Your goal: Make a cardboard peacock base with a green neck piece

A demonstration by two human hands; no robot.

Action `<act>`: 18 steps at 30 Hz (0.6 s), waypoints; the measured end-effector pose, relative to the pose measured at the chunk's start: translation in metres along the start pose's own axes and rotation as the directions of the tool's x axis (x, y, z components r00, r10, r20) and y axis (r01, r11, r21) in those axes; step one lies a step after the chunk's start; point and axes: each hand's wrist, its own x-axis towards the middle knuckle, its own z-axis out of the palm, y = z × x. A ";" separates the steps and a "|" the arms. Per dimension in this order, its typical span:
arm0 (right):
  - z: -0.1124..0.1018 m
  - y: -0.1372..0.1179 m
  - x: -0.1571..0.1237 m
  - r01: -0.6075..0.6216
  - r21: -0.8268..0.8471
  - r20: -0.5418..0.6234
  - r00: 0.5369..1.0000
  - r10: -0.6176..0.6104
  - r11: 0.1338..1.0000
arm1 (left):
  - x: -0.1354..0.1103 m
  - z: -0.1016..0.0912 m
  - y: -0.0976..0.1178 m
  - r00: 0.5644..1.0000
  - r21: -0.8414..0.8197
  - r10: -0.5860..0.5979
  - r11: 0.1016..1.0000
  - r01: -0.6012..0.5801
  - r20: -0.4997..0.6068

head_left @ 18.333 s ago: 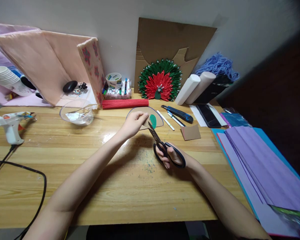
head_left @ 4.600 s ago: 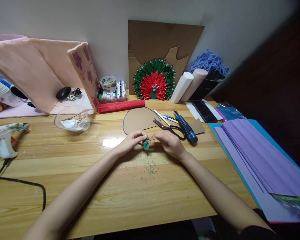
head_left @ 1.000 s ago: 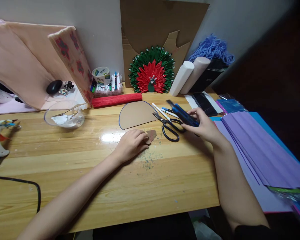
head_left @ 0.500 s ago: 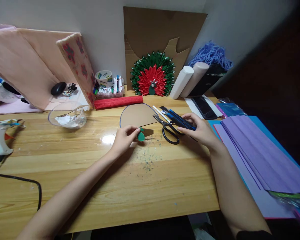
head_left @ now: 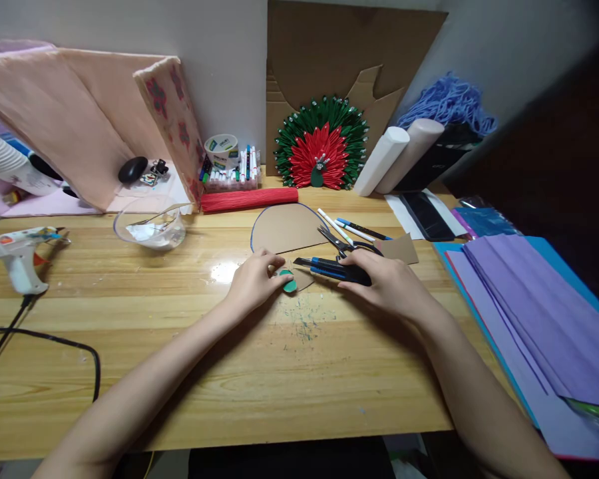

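Observation:
My left hand (head_left: 254, 281) pinches a small cardboard piece (head_left: 305, 279) with a green painted shape (head_left: 290, 283) on it, low over the table. My right hand (head_left: 392, 281) is closed around a blue and black utility knife (head_left: 324, 269). Its blade is out and points left, just above the cardboard piece; I cannot tell whether they touch. Behind the knife lie black-handled scissors (head_left: 333, 241), partly hidden by my right hand. A rounded cardboard sheet with a blue edge (head_left: 287, 227) lies flat beyond my left hand. A brown cardboard scrap (head_left: 402, 249) rests beside the scissors.
A red and green peacock (head_left: 321, 153) leans against cardboard at the back. Markers (head_left: 354, 229), a red paper roll (head_left: 249, 199) and a clear bowl (head_left: 150, 226) lie around. At left is a glue gun (head_left: 22, 259) with its cord; at right, purple sheets (head_left: 539, 313) and a phone (head_left: 426, 216).
The utility knife has come left and down in my right hand, toward the green-marked piece. The view has shifted slightly, and the cardboard scrap now shows right of the scissors.

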 end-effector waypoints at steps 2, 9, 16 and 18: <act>0.002 -0.007 0.000 0.026 -0.062 0.012 1.000 -0.026 0.998 | -0.003 -0.001 -0.002 1.000 0.017 0.004 1.000 -0.004 0.015; -0.002 -0.004 0.002 0.216 -0.208 0.027 0.976 -0.215 0.954 | -0.008 0.004 -0.004 0.998 0.006 0.061 0.998 -0.061 -0.030; -0.007 0.008 0.018 0.367 -0.196 0.116 0.929 -0.351 0.909 | -0.017 0.000 0.007 0.999 0.110 0.043 0.993 -0.042 0.001; -0.008 0.011 0.021 0.388 -0.204 0.148 0.920 -0.363 0.899 | -0.019 0.001 0.009 1.000 0.124 0.023 0.992 -0.021 -0.015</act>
